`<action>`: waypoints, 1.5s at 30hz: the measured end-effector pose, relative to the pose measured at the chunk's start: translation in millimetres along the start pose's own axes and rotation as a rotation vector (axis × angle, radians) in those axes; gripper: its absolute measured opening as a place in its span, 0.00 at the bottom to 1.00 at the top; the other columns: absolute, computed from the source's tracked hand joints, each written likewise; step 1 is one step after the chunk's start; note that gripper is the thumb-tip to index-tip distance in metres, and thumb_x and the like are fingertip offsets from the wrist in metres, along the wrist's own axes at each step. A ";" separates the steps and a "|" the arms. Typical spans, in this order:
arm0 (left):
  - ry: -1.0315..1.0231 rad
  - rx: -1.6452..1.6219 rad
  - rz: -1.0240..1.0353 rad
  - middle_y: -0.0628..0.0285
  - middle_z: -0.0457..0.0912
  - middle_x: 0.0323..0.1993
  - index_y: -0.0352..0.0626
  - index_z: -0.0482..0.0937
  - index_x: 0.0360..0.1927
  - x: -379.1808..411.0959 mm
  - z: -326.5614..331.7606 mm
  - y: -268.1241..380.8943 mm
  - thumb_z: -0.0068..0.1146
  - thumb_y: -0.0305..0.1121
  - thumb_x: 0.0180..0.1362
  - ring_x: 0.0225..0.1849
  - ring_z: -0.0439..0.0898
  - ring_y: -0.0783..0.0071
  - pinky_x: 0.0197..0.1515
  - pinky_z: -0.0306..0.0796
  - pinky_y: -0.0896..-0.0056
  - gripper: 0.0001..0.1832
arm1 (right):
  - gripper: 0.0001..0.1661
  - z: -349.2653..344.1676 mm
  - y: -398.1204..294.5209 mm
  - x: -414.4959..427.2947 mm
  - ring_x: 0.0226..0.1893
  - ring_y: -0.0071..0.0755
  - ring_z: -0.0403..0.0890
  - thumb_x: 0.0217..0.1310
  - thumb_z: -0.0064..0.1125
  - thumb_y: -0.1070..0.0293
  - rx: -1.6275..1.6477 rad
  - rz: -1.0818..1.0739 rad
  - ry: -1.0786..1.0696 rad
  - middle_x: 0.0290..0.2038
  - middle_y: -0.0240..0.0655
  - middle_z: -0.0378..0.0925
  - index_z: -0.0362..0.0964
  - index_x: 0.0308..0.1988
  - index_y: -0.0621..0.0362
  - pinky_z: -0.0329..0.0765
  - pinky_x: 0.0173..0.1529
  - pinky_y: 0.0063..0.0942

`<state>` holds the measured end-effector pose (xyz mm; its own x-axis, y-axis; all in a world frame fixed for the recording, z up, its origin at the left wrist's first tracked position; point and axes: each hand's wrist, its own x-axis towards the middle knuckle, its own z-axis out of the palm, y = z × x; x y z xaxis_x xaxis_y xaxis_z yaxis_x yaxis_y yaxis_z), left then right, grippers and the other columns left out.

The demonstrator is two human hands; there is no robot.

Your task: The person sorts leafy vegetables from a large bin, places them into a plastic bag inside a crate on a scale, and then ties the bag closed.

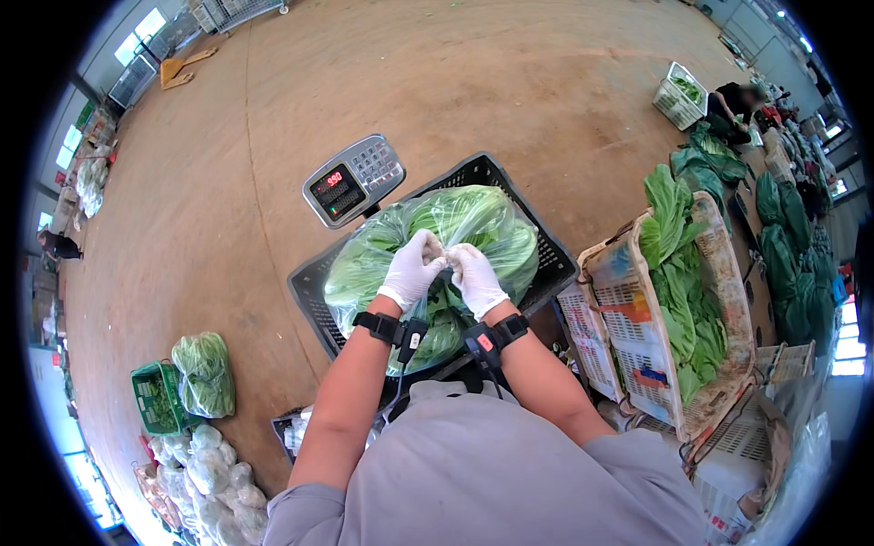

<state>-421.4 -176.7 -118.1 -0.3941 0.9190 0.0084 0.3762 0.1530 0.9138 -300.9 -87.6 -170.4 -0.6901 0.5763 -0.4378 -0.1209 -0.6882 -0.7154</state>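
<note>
A large clear plastic bag (362,252) full of leafy greens (471,205) lies in a black plastic crate (556,252). Over the middle of the bag, both hands meet in white gloves. My left hand (413,269) pinches the gathered plastic between thumb and fingers. Right against it, my right hand (474,276) pinches the same gathered part; the fingers hide the exact grip. Behind the crate rises a scale display (354,181) with a keypad and lit red digits. Each wrist wears a black strap with a small device.
To the right stands a worn, light-coloured plastic crate (631,334) of leafy greens. A green crate (153,409), a bagged bundle of greens (205,375) and several filled plastic bags (208,471) sit at left. A person (734,109) crouches by a white crate (672,102); another person (60,244) is far left.
</note>
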 end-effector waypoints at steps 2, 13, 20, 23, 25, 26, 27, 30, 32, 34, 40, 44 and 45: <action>0.044 -0.581 -0.203 0.62 0.78 0.29 0.41 0.68 0.35 1.2 2.4 -11.0 0.59 0.20 0.49 0.31 0.77 0.75 0.37 0.72 0.75 0.13 | 0.02 10.8 12.2 -6.1 0.22 0.16 0.69 0.58 0.55 0.70 0.272 0.029 -0.020 0.25 0.24 0.71 0.70 0.33 0.54 0.67 0.27 0.15; -0.151 -0.591 -0.232 0.68 0.74 0.30 0.41 0.68 0.34 7.8 -11.9 -10.0 0.56 0.22 0.51 0.33 0.73 0.81 0.39 0.69 0.78 0.09 | 0.05 -2.5 -18.6 -20.5 0.26 0.13 0.70 0.61 0.56 0.70 -0.125 0.127 -0.176 0.29 0.23 0.73 0.70 0.38 0.54 0.69 0.30 0.14; 0.075 0.329 0.049 0.55 0.80 0.37 0.37 0.72 0.37 -15.8 2.2 8.5 0.53 0.24 0.53 0.38 0.80 0.59 0.42 0.73 0.64 0.07 | 0.11 11.1 -26.3 -19.5 0.26 0.15 0.70 0.58 0.61 0.66 -0.541 -0.092 -0.088 0.28 0.24 0.74 0.71 0.38 0.59 0.68 0.30 0.16; 0.405 0.166 0.024 0.54 0.80 0.36 0.40 0.74 0.42 -35.5 15.2 5.0 0.53 0.22 0.51 0.37 0.80 0.55 0.41 0.74 0.63 0.13 | 0.11 15.6 -30.0 -20.4 0.26 0.15 0.71 0.57 0.62 0.66 -0.786 -0.238 -0.066 0.25 0.25 0.74 0.72 0.38 0.60 0.69 0.31 0.17; 0.462 0.056 -0.056 0.56 0.81 0.39 0.44 0.76 0.45 -43.4 12.9 8.2 0.56 0.23 0.49 0.37 0.78 0.53 0.43 0.72 0.60 0.18 | 0.11 16.1 -30.8 -19.3 0.27 0.16 0.71 0.56 0.62 0.67 -0.915 -0.302 -0.076 0.24 0.25 0.74 0.72 0.37 0.61 0.69 0.32 0.17; 0.363 0.317 0.085 0.59 0.80 0.41 0.45 0.77 0.46 -43.8 10.7 7.9 0.59 0.25 0.48 0.38 0.78 0.55 0.44 0.71 0.60 0.18 | 0.11 12.9 -34.3 -17.0 0.27 0.16 0.72 0.56 0.61 0.68 -0.776 -0.226 -0.127 0.26 0.26 0.74 0.72 0.37 0.62 0.70 0.33 0.17; 0.264 0.577 0.218 0.61 0.80 0.43 0.46 0.78 0.47 -45.9 7.9 8.5 0.61 0.28 0.48 0.40 0.77 0.58 0.45 0.69 0.60 0.19 | 0.10 14.6 -39.0 -17.1 0.27 0.16 0.72 0.55 0.61 0.70 -0.641 -0.147 -0.185 0.27 0.27 0.75 0.72 0.37 0.62 0.70 0.33 0.17; 0.371 0.618 -0.007 0.65 0.79 0.39 0.51 0.80 0.35 -43.0 30.0 17.6 0.64 0.35 0.46 0.44 0.73 0.61 0.47 0.62 0.59 0.11 | 0.13 15.1 -47.6 -23.1 0.29 0.15 0.73 0.58 0.57 0.69 -0.486 0.025 -0.177 0.33 0.28 0.77 0.74 0.42 0.63 0.70 0.34 0.15; 0.398 0.640 -0.054 0.65 0.79 0.38 0.51 0.80 0.33 -36.3 31.9 12.7 0.64 0.36 0.46 0.43 0.73 0.61 0.46 0.61 0.58 0.10 | 0.17 14.9 -43.2 -28.7 0.31 0.13 0.72 0.60 0.55 0.67 -0.487 0.036 -0.141 0.36 0.29 0.78 0.75 0.47 0.64 0.69 0.35 0.13; 0.452 0.616 -0.023 0.66 0.78 0.35 0.49 0.80 0.31 -34.4 36.1 5.9 0.65 0.36 0.45 0.41 0.73 0.61 0.45 0.61 0.59 0.09 | 0.16 22.7 -48.2 -35.3 0.31 0.14 0.73 0.59 0.56 0.67 -0.519 0.048 -0.114 0.36 0.29 0.78 0.75 0.46 0.64 0.70 0.35 0.14; 0.435 0.478 0.232 0.64 0.75 0.29 0.46 0.81 0.27 -32.1 28.1 0.8 0.67 0.30 0.41 0.38 0.72 0.60 0.39 0.64 0.61 0.08 | 0.09 20.2 -39.5 -6.3 0.29 0.16 0.73 0.57 0.58 0.68 -0.471 -0.013 -0.150 0.31 0.27 0.77 0.77 0.34 0.63 0.68 0.31 0.18; 0.414 0.356 0.280 0.63 0.73 0.29 0.47 0.80 0.27 -37.1 17.8 12.1 0.66 0.29 0.40 0.37 0.71 0.59 0.39 0.64 0.62 0.08 | 0.05 12.7 -56.9 -20.9 0.23 0.11 0.65 0.58 0.57 0.67 -0.078 0.306 -0.166 0.26 0.22 0.73 0.75 0.30 0.54 0.55 0.23 0.13; 0.418 0.349 0.276 0.63 0.73 0.29 0.47 0.80 0.27 -36.4 19.2 17.5 0.66 0.29 0.40 0.37 0.71 0.59 0.39 0.64 0.62 0.08 | 0.05 13.2 -54.6 -25.2 0.24 0.10 0.65 0.60 0.56 0.66 0.058 0.402 -0.020 0.28 0.21 0.73 0.75 0.33 0.53 0.55 0.24 0.11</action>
<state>-384.4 -200.4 -110.1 -0.5115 0.7324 0.4495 0.7365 0.1042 0.6683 -286.4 -70.4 -113.2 -0.7042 0.2484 -0.6652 0.1210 -0.8811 -0.4572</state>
